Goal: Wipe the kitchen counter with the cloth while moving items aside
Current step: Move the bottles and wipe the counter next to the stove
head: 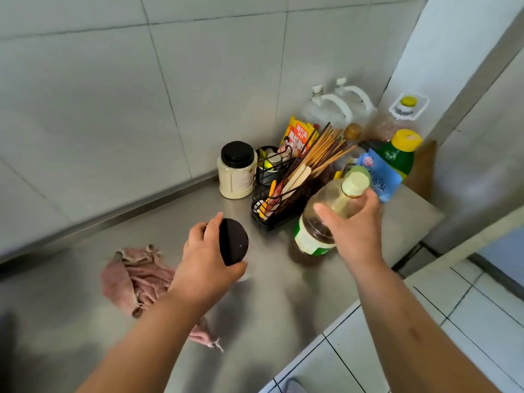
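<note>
Your left hand (207, 256) holding a round black lid (234, 242), your right hand (354, 231) wrapped round a clear bottle (337, 198), pink cloth (139, 276) lying on the shiny counter (278, 293) by your left wrist.

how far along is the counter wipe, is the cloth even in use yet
Done: most items are bunched in the back corner around the black caddy. In hand: the left hand grips a black-lidded container, the right hand holds a tilted pale-capped bottle. Left: the pink cloth lies unheld on the counter, so wiping is still to do.
</note>
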